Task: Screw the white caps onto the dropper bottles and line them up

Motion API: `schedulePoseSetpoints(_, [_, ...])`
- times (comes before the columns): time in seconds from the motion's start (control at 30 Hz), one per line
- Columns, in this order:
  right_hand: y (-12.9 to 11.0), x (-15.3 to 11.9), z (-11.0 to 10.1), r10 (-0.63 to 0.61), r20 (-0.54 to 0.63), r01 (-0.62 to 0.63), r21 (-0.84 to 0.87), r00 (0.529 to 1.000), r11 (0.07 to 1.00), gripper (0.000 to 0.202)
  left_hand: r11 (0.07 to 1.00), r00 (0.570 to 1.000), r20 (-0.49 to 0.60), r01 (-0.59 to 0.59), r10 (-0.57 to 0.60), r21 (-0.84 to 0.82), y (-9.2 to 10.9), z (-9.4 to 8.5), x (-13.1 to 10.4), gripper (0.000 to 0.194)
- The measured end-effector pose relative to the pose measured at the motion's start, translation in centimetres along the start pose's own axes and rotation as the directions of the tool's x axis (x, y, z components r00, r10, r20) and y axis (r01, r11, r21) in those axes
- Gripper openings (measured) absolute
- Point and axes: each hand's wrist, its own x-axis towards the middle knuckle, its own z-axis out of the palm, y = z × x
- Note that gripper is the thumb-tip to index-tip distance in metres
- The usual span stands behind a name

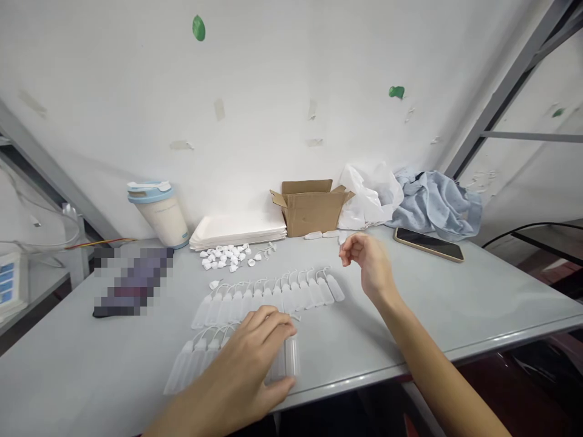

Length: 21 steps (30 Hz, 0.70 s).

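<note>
Small translucent plastic bottles with thin bent spouts lie in two rows, a back row (268, 297) and a front row (194, 361). Over the right part of the front row is my left hand (246, 370), hiding several bottles. Its fingertips and thumb close on the two ends of the last bottle (291, 357). Off the right end of the back row, my right hand (371, 267) is raised with fingers curled inward; whatever they may hold is hidden. White caps (223, 258) are heaped behind the rows, with a few loose spout pieces (265, 249) beside them.
Along the wall stand a cup (161, 215), a stack of white trays (237, 227), an open cardboard box (314, 212), a white plastic bag (368, 197) and blue cloth (437, 203). A phone (428, 244) lies at right, a blurred-out dark item (136, 282) at left.
</note>
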Motion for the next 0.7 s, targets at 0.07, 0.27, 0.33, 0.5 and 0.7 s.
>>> schedulePoseSetpoints(0.07, [0.17,-0.15,0.29,0.005,0.027,-0.005,-0.015,1.0,1.0,0.028,1.0,1.0,0.012,0.006,-0.006,0.01,0.06,0.17,0.11,0.041])
schedulePoseSetpoints(0.27, [0.24,-0.41,0.63,0.033,0.075,-0.027,-0.072,0.997,0.997,0.029,0.998,0.999,0.022,0.035,-0.036,0.043,0.05,0.29,0.16,0.035])
schedulePoseSetpoints(0.33, [0.22,-0.49,0.7,0.035,0.08,-0.028,-0.086,0.996,0.996,0.029,0.998,0.999,0.022,0.04,-0.041,0.046,0.1,0.2,0.22,0.035])
schedulePoseSetpoints(0.5, [0.35,-0.54,0.76,0.046,0.086,-0.038,-0.099,0.995,0.994,0.029,0.998,0.999,0.031,0.026,-0.028,0.061,0.24,0.01,0.3,0.034])
schedulePoseSetpoints(0.7, [0.4,-0.46,0.53,0.038,0.091,-0.027,-0.118,0.995,0.993,0.031,0.998,0.999,0.035,0.024,-0.025,0.051,0.17,-0.08,0.25,0.035])
